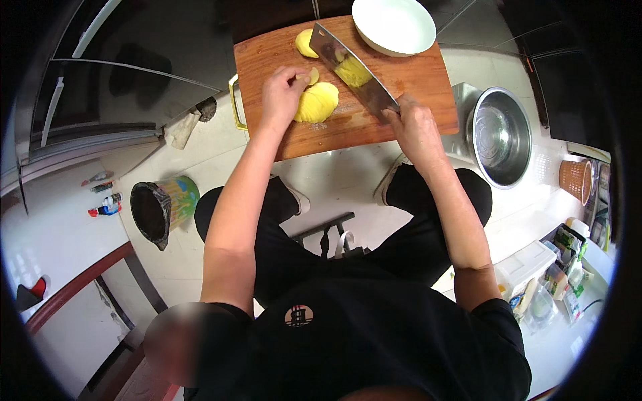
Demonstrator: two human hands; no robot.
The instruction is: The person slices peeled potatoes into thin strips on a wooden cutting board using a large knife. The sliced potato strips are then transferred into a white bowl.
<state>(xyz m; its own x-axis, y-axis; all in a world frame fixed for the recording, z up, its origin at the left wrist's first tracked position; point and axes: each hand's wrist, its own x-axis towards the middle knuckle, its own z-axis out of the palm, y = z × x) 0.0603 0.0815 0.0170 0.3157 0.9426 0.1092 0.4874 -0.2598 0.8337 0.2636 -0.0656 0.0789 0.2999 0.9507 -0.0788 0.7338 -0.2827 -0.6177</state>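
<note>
My right hand (414,125) grips the handle of a cleaver (353,72), its broad blade tilted over the middle of the wooden cutting board (361,128). The shiny blade mirrors something yellow. Between the fingertips of my left hand (285,92) is a thin potato slice (314,75). Just below that slice lies a fanned stack of potato slices (319,103), close beside my left hand. A peeled potato piece (305,44) rests farther up the board, partly behind the cleaver's tip. At the board's top right corner stands a white bowl (393,25).
Right of the board is a large metal basin (501,138). A lined trash bin (163,205) stands on the floor to the left, near dark cabinets (135,95). Farther right are a woven basket (575,180) and a white box (526,265) among packages.
</note>
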